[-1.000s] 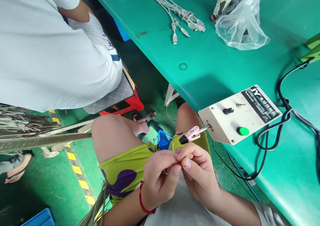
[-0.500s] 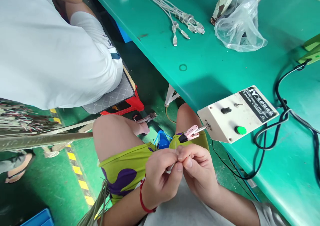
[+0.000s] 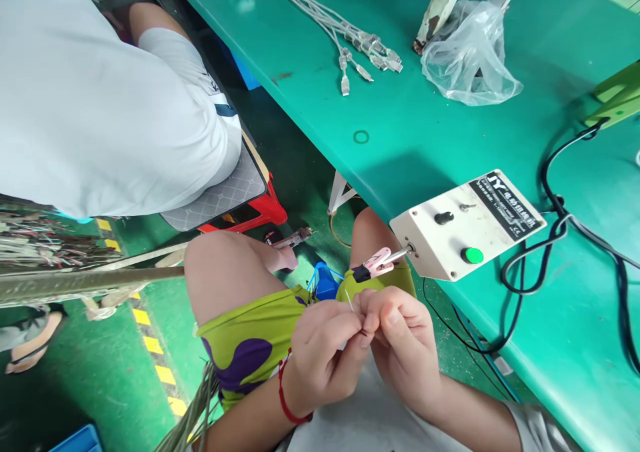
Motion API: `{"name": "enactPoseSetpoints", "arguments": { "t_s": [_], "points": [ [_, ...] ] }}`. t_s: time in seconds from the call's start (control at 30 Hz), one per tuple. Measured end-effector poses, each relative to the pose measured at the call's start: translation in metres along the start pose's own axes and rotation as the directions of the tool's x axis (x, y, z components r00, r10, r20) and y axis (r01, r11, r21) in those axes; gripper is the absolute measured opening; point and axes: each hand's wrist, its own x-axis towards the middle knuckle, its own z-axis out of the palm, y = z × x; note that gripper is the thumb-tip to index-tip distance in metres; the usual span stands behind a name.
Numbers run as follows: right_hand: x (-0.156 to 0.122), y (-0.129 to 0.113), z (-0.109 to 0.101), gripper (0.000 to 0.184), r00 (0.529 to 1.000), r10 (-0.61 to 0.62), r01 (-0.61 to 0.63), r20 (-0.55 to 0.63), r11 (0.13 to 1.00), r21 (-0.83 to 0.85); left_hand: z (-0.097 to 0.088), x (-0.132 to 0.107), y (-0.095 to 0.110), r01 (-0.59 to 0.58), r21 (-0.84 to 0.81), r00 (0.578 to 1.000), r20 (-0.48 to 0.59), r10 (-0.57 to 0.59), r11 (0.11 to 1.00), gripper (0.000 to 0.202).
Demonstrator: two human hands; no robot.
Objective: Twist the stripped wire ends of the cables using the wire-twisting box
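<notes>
With the green bench (image 3: 425, 129) at two o'clock, our left hand (image 3: 325, 349) and right hand (image 3: 406, 349) pinch a thin strand (image 3: 349, 300) — fingertips together, presumably for fine control — at the pink clip's (image 3: 379, 261) seven o'clock.

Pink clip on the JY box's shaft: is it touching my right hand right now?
Apart. The head view shows the pink clip just beyond the right hand, with yellow-green shorts visible in the gap between them.
</notes>
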Motion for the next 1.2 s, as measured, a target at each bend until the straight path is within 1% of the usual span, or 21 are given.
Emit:
{"name": "enactPoseSetpoints", "arguments": {
  "t_s": [0.07, 0.1, 0.17, 0.2, 0.23, 0.33, 0.37, 0.47, 0.6, 0.8, 0.93, 1.03, 1.13, 1.2],
  "points": [
    [-0.002, 0.005, -0.004, 0.041, 1.000, 0.010, -0.010, 0.011, 1.000, 0.004, 0.000, -0.001, -0.001, 0.010, 0.001, 1.000, -0.028, -0.010, 1.000, 0.009],
    [-0.003, 0.007, -0.006, 0.044, 1.000, -0.005, 0.005, 0.024, 1.000, 0.000, 0.000, -0.001, -0.002, 0.012, -0.007, 0.999, -0.047, -0.012, 1.000, 0.009],
    [-0.006, 0.010, -0.011, 0.051, 0.996, -0.059, 0.061, 0.061, 0.997, -0.036, 0.000, -0.003, -0.003, 0.019, -0.033, 0.996, -0.091, -0.022, 0.999, 0.010],
    [-0.007, 0.009, -0.013, 0.051, 0.992, -0.093, 0.099, 0.085, 0.993, -0.068, 0.000, -0.004, -0.004, 0.023, -0.044, 0.994, -0.105, -0.027, 0.999, 0.011],
    [-0.007, 0.009, -0.015, 0.047, 0.987, -0.123, 0.134, 0.107, 0.985, -0.107, 0.000, -0.005, -0.004, 0.025, -0.053, 0.994, -0.108, -0.031, 0.998, 0.012],
    [-0.003, 0.003, -0.015, 0.018, 0.973, -0.184, 0.211, 0.137, 0.954, -0.212, 0.001, -0.007, -0.006, 0.038, -0.063, 0.994, -0.098, -0.044, 0.997, 0.013],
    [-0.001, 0.001, -0.014, 0.012, 0.973, -0.191, 0.218, 0.131, 0.947, -0.238, 0.001, -0.007, -0.006, 0.035, -0.066, 0.995, -0.094, -0.041, 0.997, 0.014],
    [0.003, -0.002, -0.012, 0.009, 0.977, -0.183, 0.207, 0.109, 0.938, -0.276, 0.000, -0.006, -0.008, 0.030, -0.073, 0.994, -0.099, -0.037, 0.997, 0.018],
    [0.006, -0.002, -0.011, 0.010, 0.980, -0.160, 0.186, 0.118, 0.946, -0.267, 0.000, -0.003, -0.008, 0.004, -0.074, 0.994, -0.108, -0.012, 0.997, 0.022],
    [0.004, 0.000, -0.014, 0.008, 0.996, -0.056, 0.070, 0.071, 0.974, -0.214, 0.003, -0.004, -0.009, 0.004, -0.081, 0.990, -0.143, -0.016, 0.997, 0.018],
    [0.002, 0.001, -0.017, 0.005, 1.000, 0.009, -0.005, 0.019, 0.987, -0.161, 0.006, -0.001, -0.009, 0.026, -0.118, 0.993, -0.114, -0.039, 0.993, 0.022],
    [0.004, 0.001, -0.018, 0.012, 0.999, 0.029, -0.034, -0.041, 0.990, -0.138, 0.007, 0.001, -0.008, 0.047, -0.163, 0.992, -0.111, -0.066, 0.985, 0.026],
    [0.010, 0.001, -0.017, 0.029, 0.994, 0.022, -0.036, -0.108, 0.990, -0.133, 0.009, 0.001, -0.009, 0.080, -0.176, 0.987, -0.121, -0.102, 0.981, 0.030],
    [0.016, 0.001, -0.017, 0.042, 0.990, 0.014, -0.035, -0.139, 0.989, -0.145, 0.010, 0.001, -0.011, 0.101, -0.191, 0.981, -0.143, -0.129, 0.976, 0.029]
  ]
}}
